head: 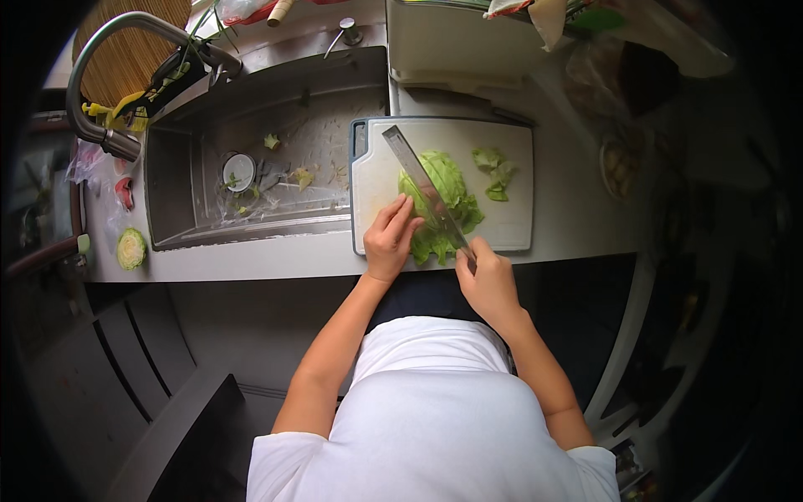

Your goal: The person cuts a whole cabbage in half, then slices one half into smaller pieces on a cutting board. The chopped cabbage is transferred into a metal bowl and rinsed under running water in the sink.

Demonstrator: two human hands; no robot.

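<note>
A long-bladed kitchen knife [417, 169] is gripped by its handle in my right hand [492, 279], at the near edge of a white cutting board [376, 207] with a dark rim. Its blade runs diagonally, far tip to the left, across a pale green head of lettuce [446, 170]. How deep the edge sits in the leaves is hard to tell. My left hand [388, 241] holds the lettuce from its left side, fingertips against the leaves close to the blade. Loose leaf pieces [495, 172] lie to the right on the board.
Left of the board is a steel sink [270, 229] holding a round white lid-like object [239, 172] and scraps. A faucet [122, 144] arches over it. A cut round green vegetable [131, 249] sits at the counter's left. Behind the board lie another knife [511, 116] and a pale bin [464, 50].
</note>
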